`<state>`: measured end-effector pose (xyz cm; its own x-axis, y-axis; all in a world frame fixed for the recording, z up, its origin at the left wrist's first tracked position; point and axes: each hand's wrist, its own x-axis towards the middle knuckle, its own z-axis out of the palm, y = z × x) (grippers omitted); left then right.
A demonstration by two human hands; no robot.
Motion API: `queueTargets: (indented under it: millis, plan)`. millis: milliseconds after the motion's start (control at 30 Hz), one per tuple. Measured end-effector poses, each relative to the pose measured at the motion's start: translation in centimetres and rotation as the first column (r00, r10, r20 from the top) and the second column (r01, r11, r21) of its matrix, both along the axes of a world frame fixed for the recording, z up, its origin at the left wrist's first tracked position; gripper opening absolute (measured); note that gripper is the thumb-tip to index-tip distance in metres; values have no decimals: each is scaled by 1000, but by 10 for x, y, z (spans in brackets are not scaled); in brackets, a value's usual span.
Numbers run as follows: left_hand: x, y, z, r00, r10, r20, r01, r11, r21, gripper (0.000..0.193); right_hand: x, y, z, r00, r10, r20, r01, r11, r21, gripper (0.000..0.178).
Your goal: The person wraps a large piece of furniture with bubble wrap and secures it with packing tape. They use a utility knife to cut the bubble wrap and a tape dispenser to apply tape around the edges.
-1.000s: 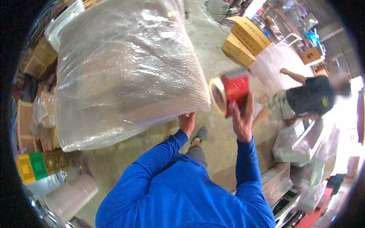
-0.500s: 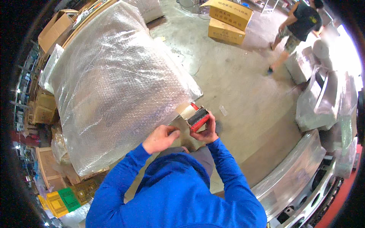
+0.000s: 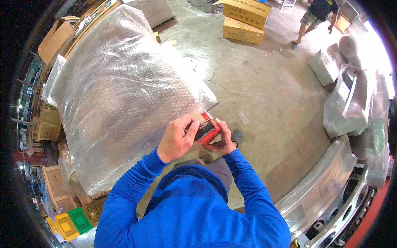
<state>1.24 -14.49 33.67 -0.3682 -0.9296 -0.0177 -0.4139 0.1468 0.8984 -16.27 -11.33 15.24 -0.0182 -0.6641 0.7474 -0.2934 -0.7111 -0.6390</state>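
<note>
A red and black packing tape dispenser (image 3: 209,133) is held in front of my body. My right hand (image 3: 222,141) is closed round its right side. At its left edge, my left hand (image 3: 178,138) has thumb and forefinger closed on it; the tape end there is hidden behind the fingers. Just beyond both hands lies a large flat load wrapped in clear bubble wrap (image 3: 115,82), its near right corner close to the dispenser.
Two stacked cardboard boxes (image 3: 243,31) stand on the concrete floor (image 3: 264,91) ahead. A person (image 3: 316,16) walks at the far right. Plastic-wrapped items (image 3: 347,103) line the right side, with a long wrapped panel (image 3: 318,182) nearer. Open carton (image 3: 58,39) and wooden crate (image 3: 58,186) sit left.
My left hand has moved right and up onto the dispenser, covering the strip of tape that showed before. The dispenser has shifted slightly left. The person has walked farther off.
</note>
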Motion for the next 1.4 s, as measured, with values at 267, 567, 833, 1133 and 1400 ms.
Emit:
queueTargets:
  millis: [267, 567, 833, 1133, 1400]
  plan:
    - [39, -51, -9, 918, 279, 281, -99, 849, -519, 13, -3, 6, 10, 958, -12, -287, 72, 978, 197, 92]
    - [63, -16, -53, 955, 238, 178, -42, 701, -712, 53, -7, 4, 8, 900, -19, -435, 199, 907, 371, 89]
    - [45, 54, -205, 650, 284, 705, 205, 828, -523, 47, -7, 7, 46, 855, 22, -518, 240, 870, 432, 90]
    - [60, -17, -214, 698, 498, 514, -137, 797, -588, 30, -9, 38, 44, 875, 14, -483, 233, 864, 447, 93]
    - [53, -17, -196, 842, 455, 289, -215, 775, -594, 21, -5, 28, -53, 818, 135, -559, 259, 782, 567, 94]
